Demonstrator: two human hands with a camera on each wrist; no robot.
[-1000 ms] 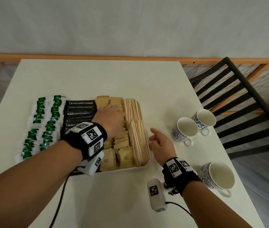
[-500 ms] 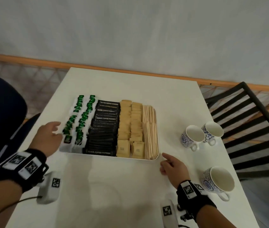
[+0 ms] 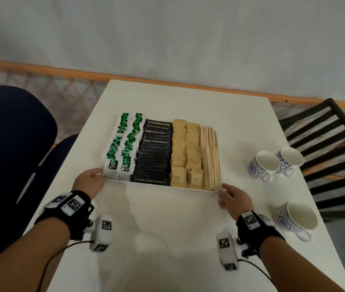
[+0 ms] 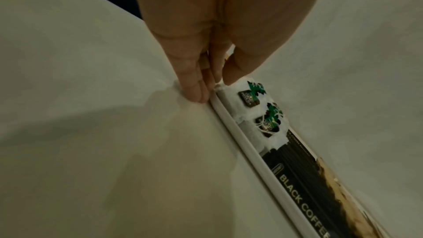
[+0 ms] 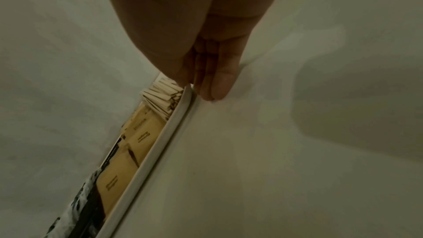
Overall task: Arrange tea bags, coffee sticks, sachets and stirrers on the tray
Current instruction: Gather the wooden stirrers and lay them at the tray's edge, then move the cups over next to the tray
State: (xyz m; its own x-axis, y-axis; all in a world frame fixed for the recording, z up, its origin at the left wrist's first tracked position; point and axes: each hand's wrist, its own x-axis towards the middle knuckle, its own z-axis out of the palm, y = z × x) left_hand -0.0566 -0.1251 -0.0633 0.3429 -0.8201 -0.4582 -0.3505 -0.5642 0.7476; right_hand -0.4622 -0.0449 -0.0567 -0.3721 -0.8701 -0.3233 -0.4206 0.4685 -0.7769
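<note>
Head view: a white tray [image 3: 161, 185] sits mid-table [image 3: 167, 239], filled in columns from left to right with tea bags [image 3: 123, 144], black coffee sticks [image 3: 155, 152], tan sachets [image 3: 186, 152] and wooden stirrers [image 3: 210, 157]. A second ago the left hand [image 3: 89, 184] lay on the sachets; it has since withdrawn and now sits at the tray's near left corner. The right hand [image 3: 233, 200] has shifted to the near right corner. Left wrist view: thumb on the corner tea bag, fingers [image 4: 194, 86] down at the rim, pinching the corner. Right wrist view: straight fingers [image 5: 217, 82] touch the table just outside the rim; whether the thumb clamps the rim cannot be told. Three cups [image 3: 266, 163] stand to the right, well apart from the tray. Judgement: sorting appears complete; both hands at the corners suggest the tray is about to be squared or moved.
</note>
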